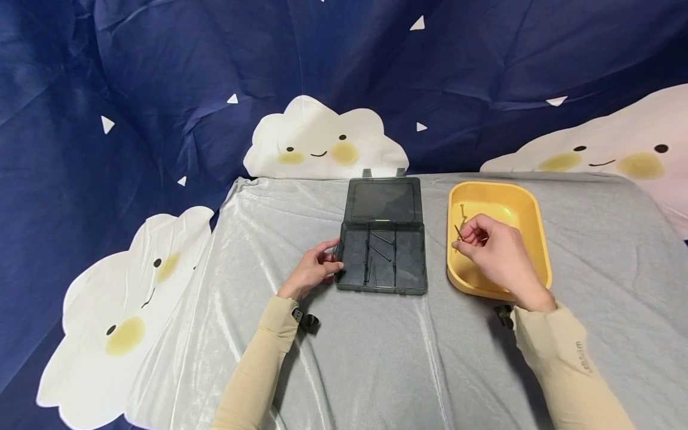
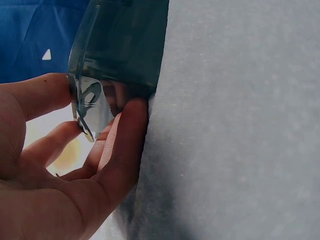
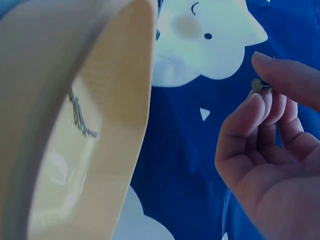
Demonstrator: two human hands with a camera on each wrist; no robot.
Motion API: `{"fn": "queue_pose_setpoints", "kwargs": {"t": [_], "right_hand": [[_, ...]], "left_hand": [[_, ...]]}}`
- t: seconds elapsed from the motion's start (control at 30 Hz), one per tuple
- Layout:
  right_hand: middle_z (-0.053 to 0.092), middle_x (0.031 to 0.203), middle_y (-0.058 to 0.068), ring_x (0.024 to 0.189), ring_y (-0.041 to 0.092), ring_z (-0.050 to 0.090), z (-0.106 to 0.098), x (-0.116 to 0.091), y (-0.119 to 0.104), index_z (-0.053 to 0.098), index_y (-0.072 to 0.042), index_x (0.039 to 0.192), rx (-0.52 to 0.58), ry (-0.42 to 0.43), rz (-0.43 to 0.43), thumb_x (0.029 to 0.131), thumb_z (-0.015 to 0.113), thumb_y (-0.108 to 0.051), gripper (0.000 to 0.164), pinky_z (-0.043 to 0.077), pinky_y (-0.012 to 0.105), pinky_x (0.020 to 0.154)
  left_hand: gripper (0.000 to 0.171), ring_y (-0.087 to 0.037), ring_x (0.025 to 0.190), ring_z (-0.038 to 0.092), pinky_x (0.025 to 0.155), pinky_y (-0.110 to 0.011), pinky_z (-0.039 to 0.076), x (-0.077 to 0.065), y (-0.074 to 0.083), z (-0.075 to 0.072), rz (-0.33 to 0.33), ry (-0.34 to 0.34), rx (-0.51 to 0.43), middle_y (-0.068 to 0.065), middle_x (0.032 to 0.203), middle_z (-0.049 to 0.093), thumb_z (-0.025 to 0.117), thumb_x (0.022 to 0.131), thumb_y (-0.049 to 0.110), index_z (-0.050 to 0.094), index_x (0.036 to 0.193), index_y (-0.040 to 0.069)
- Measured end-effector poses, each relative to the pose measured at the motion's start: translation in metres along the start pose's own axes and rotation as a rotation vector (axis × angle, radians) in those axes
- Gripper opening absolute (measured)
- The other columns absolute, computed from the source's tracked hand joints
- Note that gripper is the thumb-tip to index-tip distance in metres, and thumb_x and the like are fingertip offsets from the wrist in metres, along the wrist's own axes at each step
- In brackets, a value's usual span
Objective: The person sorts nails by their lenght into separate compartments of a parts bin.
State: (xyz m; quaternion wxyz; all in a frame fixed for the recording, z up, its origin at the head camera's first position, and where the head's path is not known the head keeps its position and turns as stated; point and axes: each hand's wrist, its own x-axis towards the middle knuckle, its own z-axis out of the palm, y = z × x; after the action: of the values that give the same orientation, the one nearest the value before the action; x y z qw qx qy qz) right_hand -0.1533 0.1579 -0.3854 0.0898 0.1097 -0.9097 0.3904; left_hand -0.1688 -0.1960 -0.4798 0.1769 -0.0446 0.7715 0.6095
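Note:
A dark translucent compartment box (image 1: 408, 260) lies with its lid (image 1: 384, 200) folded back. Several thin nails (image 1: 380, 253) rest in its middle section. At the box's left edge, my left hand (image 1: 313, 269) grips the side wall; the left wrist view shows the fingers (image 2: 132, 125) bent against it. My right hand (image 1: 497, 248) pinches a nail (image 3: 256, 84) between thumb and fingertips, its round head showing. That hand is over the yellow bin (image 1: 540, 239), where several more nails (image 3: 77, 117) lie along the left side.
Grey cloth (image 1: 376, 358) covers the table, with folds running toward the front. A blue curtain with white clouds (image 1: 328, 134) hangs right behind it. The yellow bin's raised wall faces the box, with a strip of cloth between them.

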Motion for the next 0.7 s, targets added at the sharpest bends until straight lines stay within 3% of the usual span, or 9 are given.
{"fn": "queue_pose_setpoints", "kwargs": {"t": [0.5,0.7], "right_hand": [[0.063,0.073,0.005,0.063,0.004,0.053,0.037,0.0,-0.011,0.063,-0.007,0.08,0.079,-0.057,0.006,0.077,0.077,-0.006,0.015,0.042,0.013,0.06],[0.065,0.075,0.006,0.065,0.01,0.056,0.052,0.0,-0.015,0.065,-0.004,0.085,0.113,-0.112,0.026,0.078,0.078,-0.008,0.016,0.044,0.017,0.06]], "left_hand": [[0.066,-0.011,0.079,0.054,0.068,-0.023,0.05,0.0,0.001,0.001,-0.009,0.003,0.002,-0.003,0.094,0.055,0.068,0.086,0.0,0.045,0.145,0.019],[0.066,-0.011,0.076,0.051,0.067,-0.023,0.048,-0.003,0.005,0.0,0.0,-0.01,0.007,-0.003,0.092,0.053,0.067,0.086,0.0,0.044,0.146,0.017]]}}
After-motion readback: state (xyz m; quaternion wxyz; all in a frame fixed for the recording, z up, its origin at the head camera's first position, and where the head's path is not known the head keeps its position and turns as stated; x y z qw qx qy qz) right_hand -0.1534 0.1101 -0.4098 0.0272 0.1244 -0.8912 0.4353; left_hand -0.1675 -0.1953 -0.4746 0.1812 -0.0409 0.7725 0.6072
